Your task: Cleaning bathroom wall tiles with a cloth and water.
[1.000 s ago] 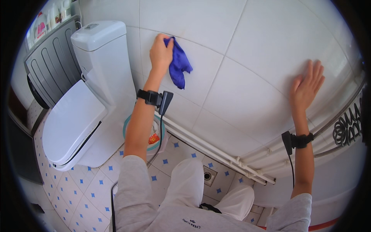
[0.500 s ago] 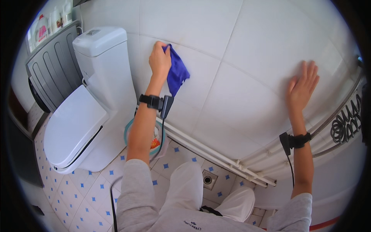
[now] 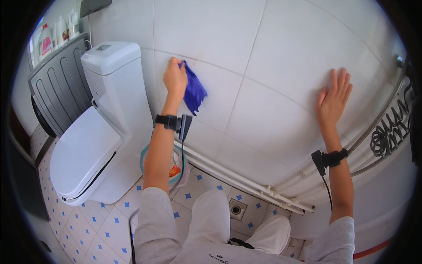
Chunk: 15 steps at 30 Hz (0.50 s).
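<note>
Well, my left hand (image 3: 175, 81) is closed on a purple-blue cloth (image 3: 194, 91), pinched between thumb and fingers near its top corner. The rest of the cloth hangs down to the right of my grip, in front of the white tiled wall (image 3: 285, 57); I cannot tell how much of it touches the tiles. My right hand (image 3: 332, 102), well apart to the right of that grip, is open, palm toward the wall and fingers pointing up. Each wrist wears a black strap.

Left of my grip stands the white toilet (image 3: 115, 88), its lid down, and beyond it some bottles (image 3: 46, 42) on a ledge. Below my grip, partly behind my forearm, is a bin (image 3: 143, 159) with a teal rim. White pipes (image 3: 246, 181) run along the wall's foot, lower right of the cloth, above a floor drain (image 3: 236, 210). A coiled dark hose (image 3: 389, 135) hangs just right of my open hand.
</note>
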Each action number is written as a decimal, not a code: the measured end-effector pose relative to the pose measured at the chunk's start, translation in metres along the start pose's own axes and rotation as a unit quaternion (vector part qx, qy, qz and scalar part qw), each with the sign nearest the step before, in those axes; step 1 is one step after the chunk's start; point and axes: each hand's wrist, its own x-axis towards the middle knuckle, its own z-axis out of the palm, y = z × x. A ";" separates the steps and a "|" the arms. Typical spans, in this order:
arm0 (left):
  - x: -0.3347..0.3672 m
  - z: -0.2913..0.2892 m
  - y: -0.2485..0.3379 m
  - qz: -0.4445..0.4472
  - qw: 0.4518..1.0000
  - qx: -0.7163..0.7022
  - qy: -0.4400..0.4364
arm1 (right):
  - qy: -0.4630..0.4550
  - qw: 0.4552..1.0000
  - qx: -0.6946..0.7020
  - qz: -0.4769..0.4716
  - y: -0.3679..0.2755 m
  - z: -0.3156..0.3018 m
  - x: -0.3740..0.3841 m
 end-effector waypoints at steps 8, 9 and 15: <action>0.003 -0.001 0.004 -0.023 0.998 -0.008 -0.053 | 0.018 1.000 0.007 -0.015 0.000 0.004 0.000; -0.013 0.004 0.010 0.006 0.998 -0.028 -0.057 | 0.006 1.000 -0.003 -0.008 0.002 0.003 -0.002; -0.049 0.006 0.023 0.042 0.993 -0.083 -0.072 | -0.004 1.000 -0.011 0.000 0.002 -0.003 -0.001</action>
